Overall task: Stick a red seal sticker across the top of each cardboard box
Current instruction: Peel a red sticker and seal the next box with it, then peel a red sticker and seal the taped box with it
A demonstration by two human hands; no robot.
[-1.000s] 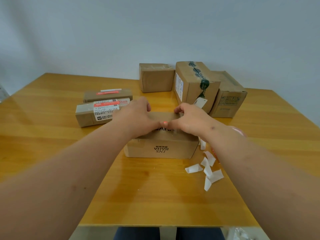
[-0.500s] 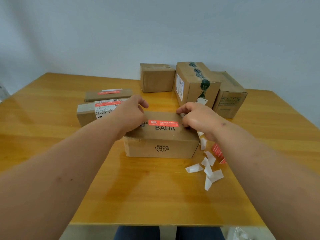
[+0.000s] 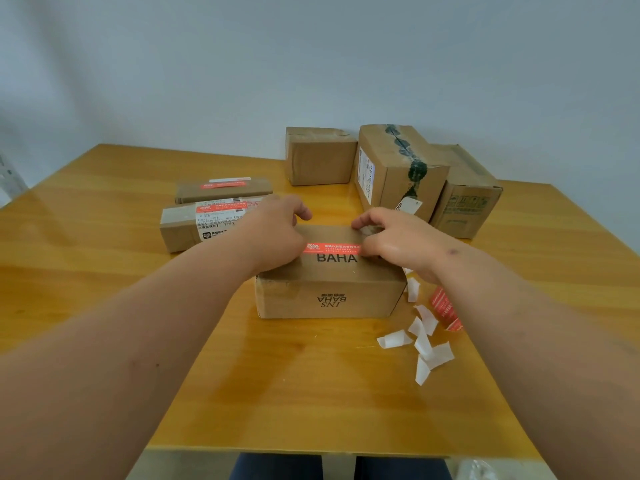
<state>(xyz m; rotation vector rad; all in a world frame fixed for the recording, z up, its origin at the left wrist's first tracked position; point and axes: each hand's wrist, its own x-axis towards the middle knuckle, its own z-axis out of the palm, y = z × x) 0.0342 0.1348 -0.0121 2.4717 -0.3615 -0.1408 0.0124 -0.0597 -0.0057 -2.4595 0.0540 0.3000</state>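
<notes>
1. Left hand (image 3: 273,233) is rested on the left end of the BAHA box (image 3: 330,275), fingers curled over its far edge, so the box is gripped and steadied.
2. Right hand (image 3: 391,239) is laid on the right end of the box top; a scrap of white backing seems to be pinched under its curled fingers, though this is not clearly seen.
3. Red seal sticker (image 3: 332,247) is seen flat across the box top, between the hands, just above the printed "BAHA".
4. Step judged: pressing down the sticker's ends. Next, release and a fresh box would be called for.
5. Beyond the BAHA box: three unsealed cartons (image 3: 398,171). To its left: two sealed flat boxes (image 3: 214,209).
6. To its right: peeled backing strips (image 3: 424,341) and spare red stickers (image 3: 445,308), partly hidden by the right forearm; nothing is seen blocking the reach.
</notes>
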